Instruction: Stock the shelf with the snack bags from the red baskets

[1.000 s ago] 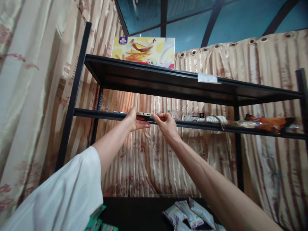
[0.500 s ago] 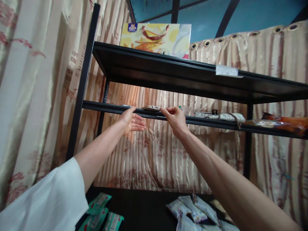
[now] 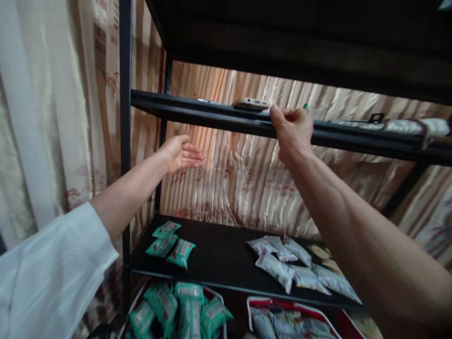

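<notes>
My left hand [image 3: 182, 154] is in the air below the middle shelf [image 3: 219, 113], in front of the curtain, with its fingers stretched out and nothing in it. At the front edge of that shelf, my right hand [image 3: 293, 125] has its thumb and fingers drawn together; whatever is between them is hidden. Just left of its thumb lies a thin, light-coloured device like a phone [image 3: 251, 103], with ports in the edge facing me. I cannot tell whether the thumb touches it. Another thin flat object [image 3: 209, 100] lies farther left, and a small green tip [image 3: 305, 106] shows behind my right hand.
Green packets [image 3: 181, 253] and white packets [image 3: 275, 269] lie on the lower shelf [image 3: 219, 245]. Beneath stand bins of green packets [image 3: 190, 310] and pale packets [image 3: 282, 325]. A white bundle [image 3: 402, 125] rests at the right; a dark post [image 3: 126, 141] stands left.
My view has tilted down, bringing the lower shelf and bins into sight. My left hand has come down away from the middle shelf's edge. My right hand stays at the shelf beside the phone-like device.
</notes>
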### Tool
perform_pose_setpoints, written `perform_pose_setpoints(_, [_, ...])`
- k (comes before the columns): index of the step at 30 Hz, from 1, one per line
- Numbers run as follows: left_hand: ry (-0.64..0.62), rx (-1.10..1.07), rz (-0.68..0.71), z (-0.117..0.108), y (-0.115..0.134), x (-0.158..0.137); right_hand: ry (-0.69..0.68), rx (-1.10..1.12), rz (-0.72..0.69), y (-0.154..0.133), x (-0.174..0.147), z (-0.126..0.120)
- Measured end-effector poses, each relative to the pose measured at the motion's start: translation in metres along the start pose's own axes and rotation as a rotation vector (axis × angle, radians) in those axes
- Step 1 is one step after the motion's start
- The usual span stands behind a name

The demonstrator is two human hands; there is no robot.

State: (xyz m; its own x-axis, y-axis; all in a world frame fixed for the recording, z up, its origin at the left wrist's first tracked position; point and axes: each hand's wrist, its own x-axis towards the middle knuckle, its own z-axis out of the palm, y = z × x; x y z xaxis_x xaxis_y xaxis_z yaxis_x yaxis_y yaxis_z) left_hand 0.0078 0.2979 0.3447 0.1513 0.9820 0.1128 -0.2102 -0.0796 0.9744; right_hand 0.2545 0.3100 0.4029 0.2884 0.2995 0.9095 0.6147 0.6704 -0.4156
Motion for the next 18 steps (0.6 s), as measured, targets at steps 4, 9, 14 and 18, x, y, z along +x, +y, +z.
perform_pose_setpoints(4, [0.056, 0.024, -0.056, -0.016, -0.026, -0.002, -0.008, 0.075, 0.061, 0.004, -0.045, -0.018])
perform_pose_setpoints(9, [0.077, 0.032, -0.115, -0.031, -0.062, -0.009, -0.212, 0.123, 0.24, 0.03, -0.102, -0.04])
perform_pose_setpoints(14, [0.111, 0.02, -0.205, -0.049, -0.109, -0.011, -0.407, 0.136, 0.391, 0.071, -0.15, -0.042])
perform_pose_setpoints(18, [0.17, 0.033, -0.294, -0.073, -0.152, -0.002, -0.633, 0.174, 0.479, 0.108, -0.195, -0.015])
